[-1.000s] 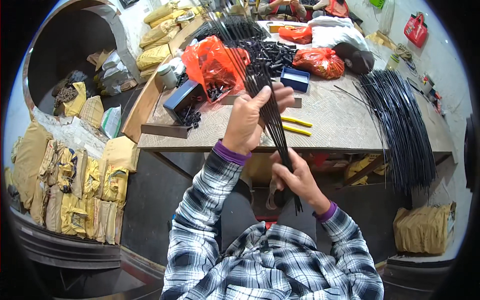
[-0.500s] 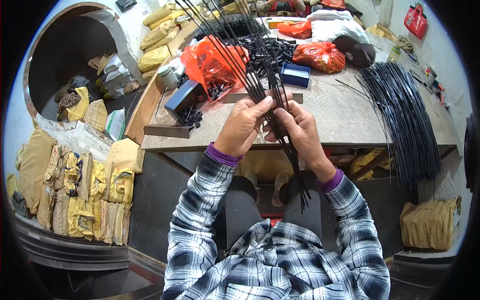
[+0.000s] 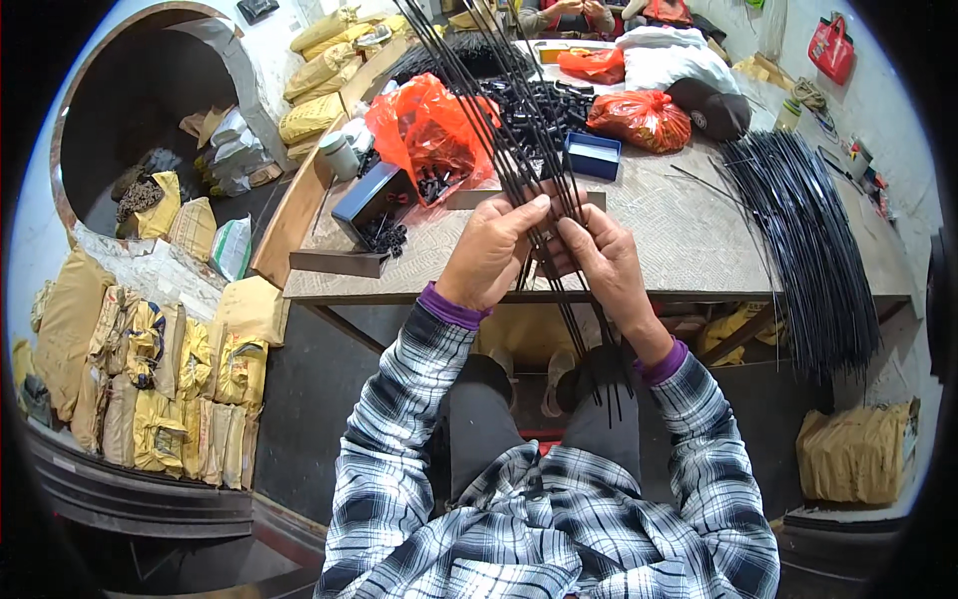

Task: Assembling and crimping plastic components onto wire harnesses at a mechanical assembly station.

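Both forearms, in checked sleeves (image 3: 404,394) with purple cuffs (image 3: 454,306), are slanting up from the lower edge and converging in front of the person's chest. The left hand (image 3: 486,250) is tilting up and to the right, its thumb lying across the black rods (image 3: 511,178) and its fingers curling behind them. The right hand (image 3: 609,262) is leaning up and to the left just beside it, a little lower, with its thumb pointing toward the left one. Each hand is keeping a closed grip on the rods, pinching them between thumb and fingers; the fingertips behind are mostly hiding from view.

The rods are hanging in the air at the near edge of the tabletop (image 3: 679,225). Their long axis is running steeply, from the upper left down to the lower right. The upper ends are fanning out and pointing away over the tabletop, reaching the picture's top edge, while the lower ends are pointing down and back, spreading slightly above the person's right thigh (image 3: 599,449).

Well to the right, a thick pile of dark rods (image 3: 803,255) is lying across the tabletop, its near ends overhanging the edge.
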`<state>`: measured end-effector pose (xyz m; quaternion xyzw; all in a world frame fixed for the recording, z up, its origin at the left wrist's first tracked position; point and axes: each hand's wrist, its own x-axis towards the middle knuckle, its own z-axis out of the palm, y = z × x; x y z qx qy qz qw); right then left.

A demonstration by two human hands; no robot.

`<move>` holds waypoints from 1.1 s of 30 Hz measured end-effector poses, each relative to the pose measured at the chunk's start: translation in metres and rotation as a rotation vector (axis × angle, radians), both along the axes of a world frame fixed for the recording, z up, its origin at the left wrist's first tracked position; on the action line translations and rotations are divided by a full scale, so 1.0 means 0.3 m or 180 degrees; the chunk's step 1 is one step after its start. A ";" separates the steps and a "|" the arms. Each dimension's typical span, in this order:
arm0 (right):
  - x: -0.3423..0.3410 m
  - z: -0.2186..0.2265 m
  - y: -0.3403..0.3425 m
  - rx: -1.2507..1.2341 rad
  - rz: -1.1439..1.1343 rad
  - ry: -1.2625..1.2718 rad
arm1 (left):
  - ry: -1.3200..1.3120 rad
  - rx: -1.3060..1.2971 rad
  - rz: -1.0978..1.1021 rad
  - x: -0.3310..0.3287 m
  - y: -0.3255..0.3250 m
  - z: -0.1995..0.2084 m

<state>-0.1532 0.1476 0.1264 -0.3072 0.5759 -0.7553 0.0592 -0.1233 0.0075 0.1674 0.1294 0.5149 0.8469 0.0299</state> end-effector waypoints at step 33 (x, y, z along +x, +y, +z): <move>-0.344 0.154 0.404 0.0420 -0.3392 0.2199 | 0.0293 0.0173 0.1296 0.015 0.032 0.033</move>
